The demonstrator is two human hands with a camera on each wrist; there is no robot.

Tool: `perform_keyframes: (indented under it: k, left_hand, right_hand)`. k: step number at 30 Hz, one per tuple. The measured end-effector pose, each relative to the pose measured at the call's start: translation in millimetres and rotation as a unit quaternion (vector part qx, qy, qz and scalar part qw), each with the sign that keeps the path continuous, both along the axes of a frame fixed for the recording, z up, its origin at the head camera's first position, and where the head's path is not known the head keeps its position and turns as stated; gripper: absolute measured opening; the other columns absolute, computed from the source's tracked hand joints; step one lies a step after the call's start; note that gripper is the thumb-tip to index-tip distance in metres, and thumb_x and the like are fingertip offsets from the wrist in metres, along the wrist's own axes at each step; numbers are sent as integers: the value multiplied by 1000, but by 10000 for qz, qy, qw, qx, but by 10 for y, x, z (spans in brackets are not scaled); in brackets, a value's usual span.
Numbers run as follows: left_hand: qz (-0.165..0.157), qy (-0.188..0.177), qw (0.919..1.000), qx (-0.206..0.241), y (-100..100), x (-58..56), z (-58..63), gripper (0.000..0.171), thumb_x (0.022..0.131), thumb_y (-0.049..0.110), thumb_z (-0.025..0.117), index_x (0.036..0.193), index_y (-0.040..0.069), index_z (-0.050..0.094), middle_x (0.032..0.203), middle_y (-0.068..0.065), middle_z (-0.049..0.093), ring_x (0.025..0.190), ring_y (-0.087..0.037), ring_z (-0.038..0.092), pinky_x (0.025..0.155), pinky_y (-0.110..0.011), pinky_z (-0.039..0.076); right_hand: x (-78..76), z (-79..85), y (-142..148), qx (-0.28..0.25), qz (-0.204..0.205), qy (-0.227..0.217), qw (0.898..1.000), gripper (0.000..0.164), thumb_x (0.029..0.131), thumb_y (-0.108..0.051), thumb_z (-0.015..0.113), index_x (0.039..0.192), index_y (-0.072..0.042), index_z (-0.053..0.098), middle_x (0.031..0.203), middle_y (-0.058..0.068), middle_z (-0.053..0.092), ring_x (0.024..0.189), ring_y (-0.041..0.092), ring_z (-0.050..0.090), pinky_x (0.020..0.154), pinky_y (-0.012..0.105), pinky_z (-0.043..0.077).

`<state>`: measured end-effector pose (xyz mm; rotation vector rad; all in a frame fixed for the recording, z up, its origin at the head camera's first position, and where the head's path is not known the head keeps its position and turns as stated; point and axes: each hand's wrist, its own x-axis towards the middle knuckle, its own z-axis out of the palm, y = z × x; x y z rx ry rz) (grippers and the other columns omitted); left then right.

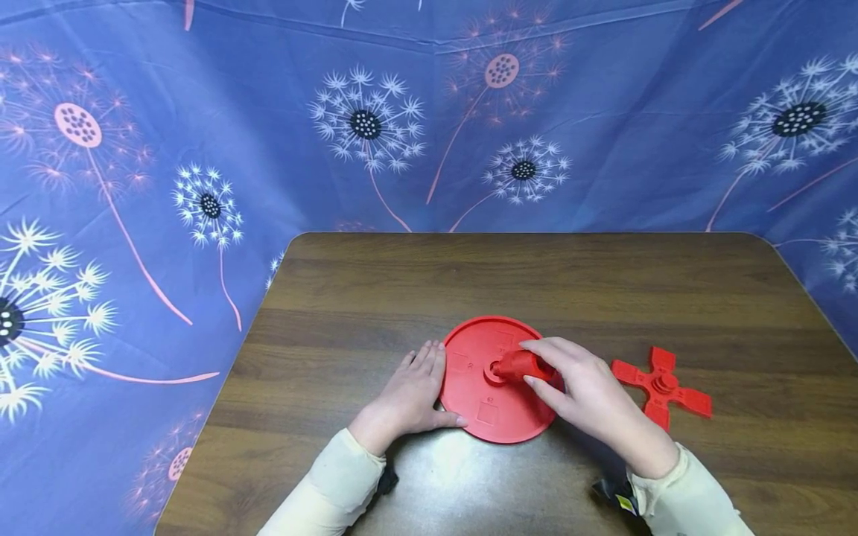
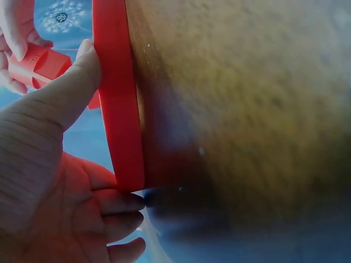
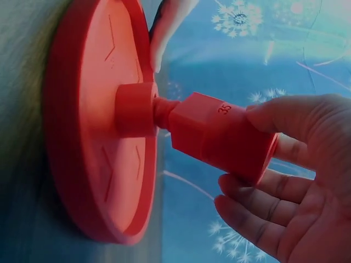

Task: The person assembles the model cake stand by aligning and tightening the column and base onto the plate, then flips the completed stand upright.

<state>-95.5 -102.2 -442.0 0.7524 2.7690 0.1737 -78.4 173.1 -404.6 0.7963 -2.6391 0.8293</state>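
A round red tray-like disc (image 1: 469, 398) with a raised rim and a small central socket (image 3: 134, 109) lies on the table. My left hand (image 1: 412, 391) rests against its left side, fingers fairly straight along the rim and thumb touching the near edge. In my right hand (image 1: 590, 380) is a red plastic piece (image 3: 230, 137), cylindrical at one end and angular at the other, marked 35. Thumb and fingers grip its wide end. Its narrow knobbed tip (image 3: 165, 112) meets the socket at a tilt; how deep it sits I cannot tell.
A red cross-shaped piece (image 1: 663, 383) with a round raised centre lies to the right of the disc, beyond my right hand. The brown wooden table (image 1: 375, 283) ends at the back against a blue dandelion-patterned cloth (image 1: 268, 97).
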Motion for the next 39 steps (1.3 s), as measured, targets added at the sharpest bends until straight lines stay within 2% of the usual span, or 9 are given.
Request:
perform_keyframes:
  k: [7,12,17,23,29,33,39]
  left_hand:
    - [-18,-1,10000,33,-3,2,-8,116,78,70,65,151,-8,20,157,-23,24,146,-32,21,116,-45,23]
    - [-4,23,10000,76,-10,-1,-13,116,78,70,66,151,-8,21,156,-23,25,146,-32,22,116,-45,24]
    - [-22,-10,10000,86,-16,-1,-22,116,78,70,65,151,-8,20,156,-23,25,146,-33,21,116,-46,23]
    - [12,-78,10000,58,-15,2,-28,116,78,71,64,153,-5,18,158,-20,22,147,-31,18,116,-47,21]
    - [41,-139,9999,91,-10,3,-30,116,78,71,64,153,-5,17,159,-19,21,147,-30,16,117,-47,20]
    - [32,-104,9998,146,-18,5,-34,116,78,70,65,153,-6,18,158,-20,22,147,-31,18,116,-48,21]
    - [-6,-50,9998,195,-20,2,-46,116,78,69,65,152,-7,20,157,-21,23,146,-32,19,116,-48,22]
  right_hand:
    - [-52,57,-119,335,53,7,9994,53,79,-20,79,129,-13,63,114,3,63,104,22,60,81,45,53]
    - [-124,97,-204,541,155,-78,9984,53,80,-20,79,129,-8,62,117,9,64,107,28,60,88,50,50]
    - [-173,94,-264,516,158,-252,9982,53,78,-22,82,125,-5,64,119,10,66,105,27,61,88,47,51]
    - [-213,42,-328,604,223,-479,9968,55,79,-29,82,126,-6,64,122,10,65,114,29,61,94,50,48]
    - [-221,-3,-339,404,126,-417,9982,56,77,-31,83,125,-7,66,120,10,66,110,27,63,88,47,52]
    - [-220,-29,-300,171,191,-667,9974,57,83,-32,78,133,-9,60,128,10,62,117,27,60,93,48,49]
    - [-223,-49,-188,-412,627,-1165,9904,54,93,-18,67,144,-11,49,142,8,52,129,27,50,102,49,43]
